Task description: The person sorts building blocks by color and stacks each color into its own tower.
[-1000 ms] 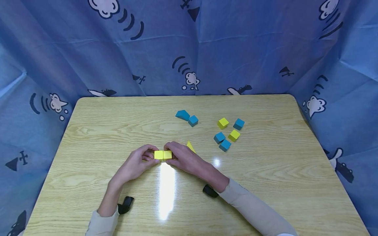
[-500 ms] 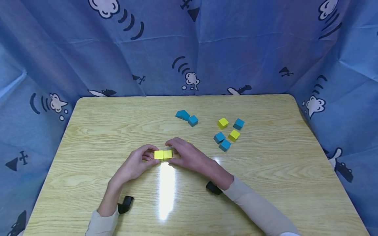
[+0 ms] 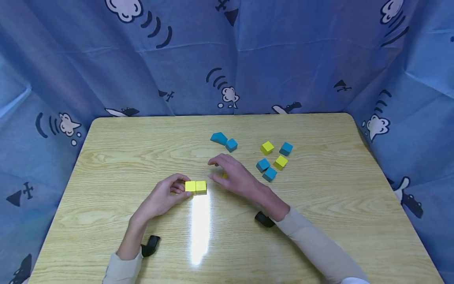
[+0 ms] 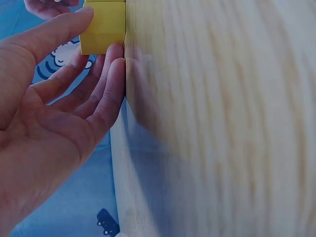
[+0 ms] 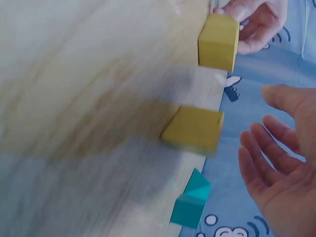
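Two yellow cubes stand side by side on the table, the left cube (image 3: 190, 186) touching the right cube (image 3: 201, 187). My left hand (image 3: 161, 199) pinches the left cube between thumb and fingers; the left wrist view shows the thumb on that yellow cube (image 4: 102, 27). To the right of the pair, my right hand (image 3: 235, 177) hovers with fingers spread and nothing held. Beneath it a yellow wedge-shaped block (image 3: 225, 175) is mostly hidden in the head view. The right wrist view shows this yellow block (image 5: 195, 129) lying apart from the open fingers (image 5: 266, 153).
Farther back lie a blue wedge block (image 3: 218, 138) and a blue cube (image 3: 231, 145). At right sit several loose cubes, among them a yellow cube (image 3: 267, 148) and a blue cube (image 3: 286, 149). A blue patterned cloth (image 3: 283, 59) surrounds the table (image 3: 319, 197).
My right hand has let go of the right yellow cube and moved right and away from me, over the yellow wedge. The left hand and both cubes stay in place.
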A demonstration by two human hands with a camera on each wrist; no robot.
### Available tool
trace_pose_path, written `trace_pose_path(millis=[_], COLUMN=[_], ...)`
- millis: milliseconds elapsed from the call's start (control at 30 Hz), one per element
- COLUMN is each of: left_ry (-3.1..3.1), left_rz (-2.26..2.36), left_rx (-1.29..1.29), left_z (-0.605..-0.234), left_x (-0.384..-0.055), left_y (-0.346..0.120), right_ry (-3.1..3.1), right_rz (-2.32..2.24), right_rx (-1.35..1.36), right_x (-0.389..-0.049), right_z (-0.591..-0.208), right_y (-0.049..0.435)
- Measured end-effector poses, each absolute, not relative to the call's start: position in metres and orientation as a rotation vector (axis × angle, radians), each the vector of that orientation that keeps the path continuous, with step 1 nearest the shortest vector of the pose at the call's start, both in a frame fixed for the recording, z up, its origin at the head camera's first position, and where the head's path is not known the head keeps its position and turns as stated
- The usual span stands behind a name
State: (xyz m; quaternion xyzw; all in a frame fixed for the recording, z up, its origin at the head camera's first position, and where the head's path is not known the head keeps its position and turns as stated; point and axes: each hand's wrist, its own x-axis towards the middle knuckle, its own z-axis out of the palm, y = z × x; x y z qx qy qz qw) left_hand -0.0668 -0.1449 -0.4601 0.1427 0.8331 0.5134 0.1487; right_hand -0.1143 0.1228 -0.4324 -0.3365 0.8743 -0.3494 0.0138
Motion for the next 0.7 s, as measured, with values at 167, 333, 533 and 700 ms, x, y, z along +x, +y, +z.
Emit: trace_pose_path(millis=[167,333,533,700], left_ry=[2.402,2.399,2.386,2.386], left_rz=[1.472,1.473,1.479,1.483], left_rx=[0.405,0.408,0.404,0.403], left_z=[-0.46,-0.459,-0.46,-0.46], left_x=[-0.067,-0.066,-0.066,-0.065], left_y=[-0.145,-0.145,-0.145,-0.145], right_ry=[2.772,2.823,2.885,2.929], right_rz=[-1.097,-1.119,-1.203,-1.207], right_rx=[-1.037,-0.989,-0.969,-0.94], right_x=[-0.12,-0.124,-0.128,-0.133], right_z=[-0.432,-0.432,-0.431,-0.428], right_y=[0.131,0.142,0.156,0.167])
